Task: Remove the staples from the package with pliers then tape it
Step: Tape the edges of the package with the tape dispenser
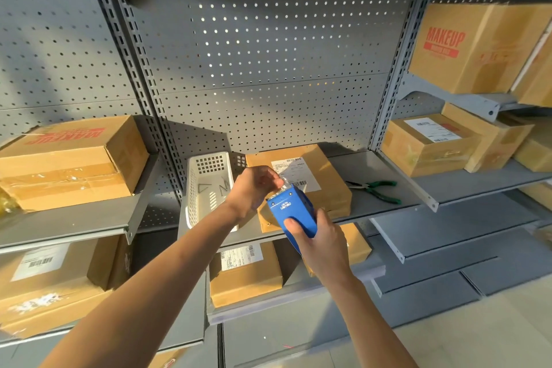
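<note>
- Right now your right hand [321,243] grips a blue tape dispenser [294,212], held above the package [301,185].
- Your left hand [257,185] pinches the tape end at the dispenser's top.
- Package lies on the grey shelf [373,176], beside a white basket [206,185].
- Green-handled pliers [375,190] lie right of it.

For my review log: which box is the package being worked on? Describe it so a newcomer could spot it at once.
On the middle grey shelf, between the white basket and the green-handled pliers, lies a flat cardboard package. Unlike its neighbours, it sits directly behind the blue tape dispenser.
</note>
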The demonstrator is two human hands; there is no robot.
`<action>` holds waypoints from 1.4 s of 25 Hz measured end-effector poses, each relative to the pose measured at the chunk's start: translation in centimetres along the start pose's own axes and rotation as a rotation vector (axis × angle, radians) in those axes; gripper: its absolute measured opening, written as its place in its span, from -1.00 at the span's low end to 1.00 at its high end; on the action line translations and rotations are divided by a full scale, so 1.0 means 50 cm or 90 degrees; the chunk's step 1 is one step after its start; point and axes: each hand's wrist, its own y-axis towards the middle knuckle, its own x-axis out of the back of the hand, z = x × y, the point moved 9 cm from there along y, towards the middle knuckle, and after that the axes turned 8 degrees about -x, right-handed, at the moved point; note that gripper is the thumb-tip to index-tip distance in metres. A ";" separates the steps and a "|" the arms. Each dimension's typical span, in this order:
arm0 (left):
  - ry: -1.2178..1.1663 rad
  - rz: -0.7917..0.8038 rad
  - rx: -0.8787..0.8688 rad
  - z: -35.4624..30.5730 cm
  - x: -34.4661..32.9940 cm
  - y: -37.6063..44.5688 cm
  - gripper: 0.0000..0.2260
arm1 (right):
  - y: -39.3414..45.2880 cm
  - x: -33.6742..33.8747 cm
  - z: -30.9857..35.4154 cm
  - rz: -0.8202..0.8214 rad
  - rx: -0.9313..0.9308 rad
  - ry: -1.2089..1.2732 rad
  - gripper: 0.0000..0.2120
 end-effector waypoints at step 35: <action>0.160 0.035 -0.037 0.035 0.049 0.043 -0.95 | -0.080 -0.030 -0.038 -0.011 -0.097 -0.008 -0.33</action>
